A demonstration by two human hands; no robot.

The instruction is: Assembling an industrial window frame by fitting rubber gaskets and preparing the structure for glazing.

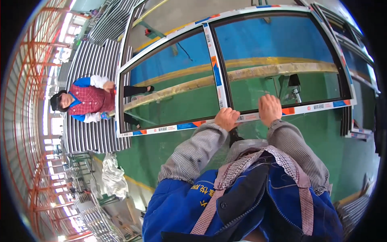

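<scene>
A large window frame (161,130), covered in white, blue and orange protective film, lies in front of me. A filmed mullion (217,66) splits it into two dark-edged openings. My left hand (227,119) is closed on the near rail just below the mullion. To its right, my right hand (270,109) reaches over the same rail, its fingers bent over the inner edge. The undersides of both hands are hidden. Through the openings I see a padded support bar (189,85) and the floor. Whether glass fills them I cannot tell.
A co-worker (90,97) in a red checked apron stands at the frame's left end, a hand near it. Behind are stacked metal profiles (96,56). More frames (358,76) stand at the right. White sheeting (113,175) lies at the lower left.
</scene>
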